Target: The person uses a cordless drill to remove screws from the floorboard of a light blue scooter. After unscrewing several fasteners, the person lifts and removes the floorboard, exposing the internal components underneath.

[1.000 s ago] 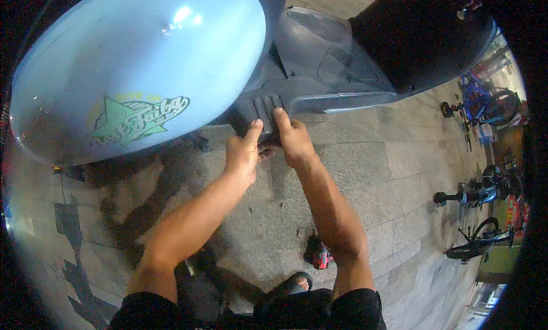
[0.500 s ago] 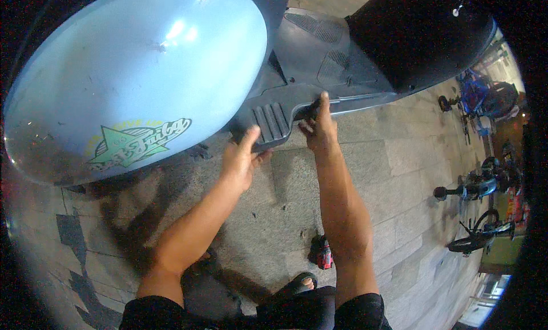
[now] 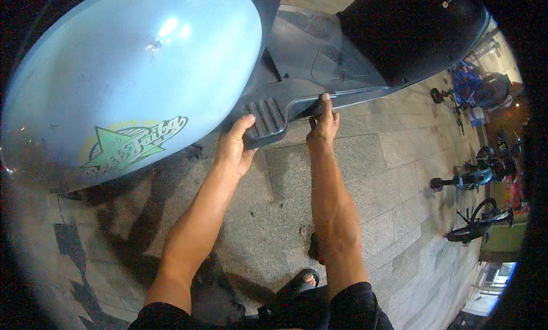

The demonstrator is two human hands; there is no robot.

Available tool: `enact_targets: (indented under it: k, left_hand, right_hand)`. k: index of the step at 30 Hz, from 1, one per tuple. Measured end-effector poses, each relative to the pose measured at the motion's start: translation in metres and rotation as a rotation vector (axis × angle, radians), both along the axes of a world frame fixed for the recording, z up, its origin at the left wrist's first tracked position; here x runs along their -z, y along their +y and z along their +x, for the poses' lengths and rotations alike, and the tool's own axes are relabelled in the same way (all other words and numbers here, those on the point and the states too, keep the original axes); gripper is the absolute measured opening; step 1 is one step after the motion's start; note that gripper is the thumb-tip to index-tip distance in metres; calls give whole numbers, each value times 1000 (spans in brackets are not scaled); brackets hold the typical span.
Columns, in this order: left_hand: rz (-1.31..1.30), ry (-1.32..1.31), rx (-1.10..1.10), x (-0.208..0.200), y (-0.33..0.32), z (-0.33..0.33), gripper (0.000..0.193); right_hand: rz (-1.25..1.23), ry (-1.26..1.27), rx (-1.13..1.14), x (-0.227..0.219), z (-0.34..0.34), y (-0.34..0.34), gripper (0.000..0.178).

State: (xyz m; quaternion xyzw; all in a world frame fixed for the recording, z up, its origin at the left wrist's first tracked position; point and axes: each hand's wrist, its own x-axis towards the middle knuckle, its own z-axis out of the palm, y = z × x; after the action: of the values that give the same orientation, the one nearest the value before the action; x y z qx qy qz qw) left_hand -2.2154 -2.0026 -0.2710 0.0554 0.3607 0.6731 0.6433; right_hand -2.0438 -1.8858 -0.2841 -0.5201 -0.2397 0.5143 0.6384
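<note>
A scooter's black plastic side trim [image 3: 297, 93] with a ribbed footrest [image 3: 268, 118] runs along the edge of the floorboard. With its thumb on top by the ribs and fingers under the edge, my left hand [image 3: 233, 147] grips the footrest's near end. Farther right, my right hand [image 3: 324, 127] pinches the trim's lower edge, thumb up on the rim and fingers curled beneath. A dark gap shows under the trim between the two hands. The underside and most of my left fingers are hidden.
The glossy light blue body panel [image 3: 154, 73] with a green star sticker bulges at the left. A dark tool [image 3: 314, 247] lies on the paving, mostly behind my right forearm. Paving slabs [image 3: 394, 176] stretch right toward a parked bicycle [image 3: 474, 230] and other scooters [image 3: 474, 179].
The view has shifted slightly, and my left hand sits a little higher against the footrest. Both hands stay on the trim. My right forearm now covers the red part of the tool.
</note>
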Motion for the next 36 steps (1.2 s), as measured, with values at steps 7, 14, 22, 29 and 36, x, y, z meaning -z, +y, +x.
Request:
enact_targets:
  k: [7, 14, 22, 29, 36]
  left_hand:
    - [-69, 159, -147, -8, -8, 10, 56]
    - [-80, 216, -20, -10, -1, -12, 35]
    - [-16, 347, -87, -14, -3, -2, 45]
    - [-95, 334, 46, -14, -4, -16, 47]
    - [14, 381, -150, -4, -9, -2, 58]
  right_hand:
    - [-142, 37, -255, -20, 18, 3, 59]
    - [-112, -124, -317, -19, 25, 17, 39]
    - [-65, 44, -244, -24, 20, 19, 31]
    - [113, 105, -189, -13, 18, 16, 21]
    - [-30, -22, -216, -46, 9, 12, 18]
